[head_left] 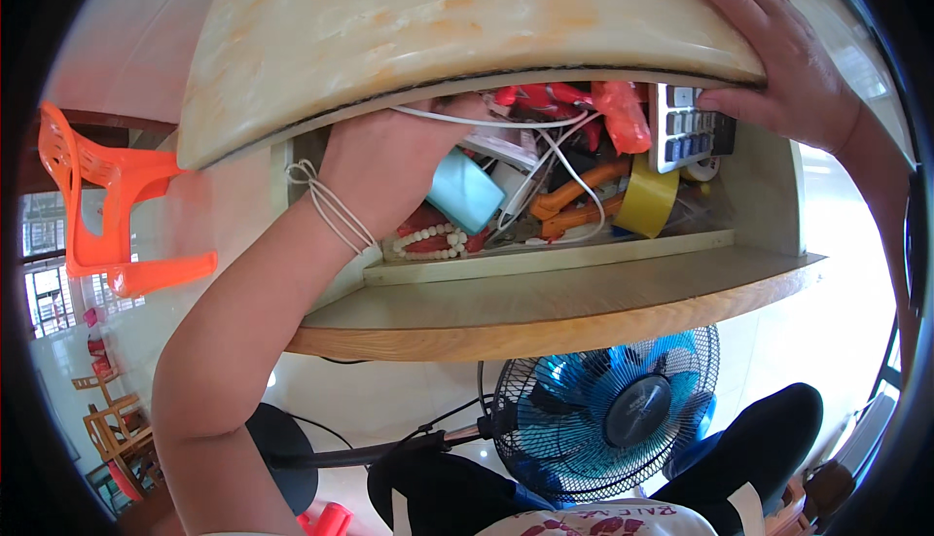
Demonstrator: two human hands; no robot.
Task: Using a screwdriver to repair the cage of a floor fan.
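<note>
My left hand (399,147) reaches into the drawer (574,293) under the marbled top (457,11), fingers curled and partly hidden, beside a teal box (467,190); what it holds is unclear. A bracelet of thin cords circles that wrist. My right hand (759,59) lies over the top's right edge, fingers stretched out, thumb by a calculator (678,135). In the drawer are white cables (589,186), orange-handled tools (569,220), a yellow tape roll (644,200), red plastic items (618,113) and pale beads (428,242).
An orange plastic chair (126,215) stands at the left, with wooden furniture (112,429) farther back. Below the drawer is a fan (603,410) with blue blades and a black stand. My legs (759,439) in black trousers show at the bottom.
</note>
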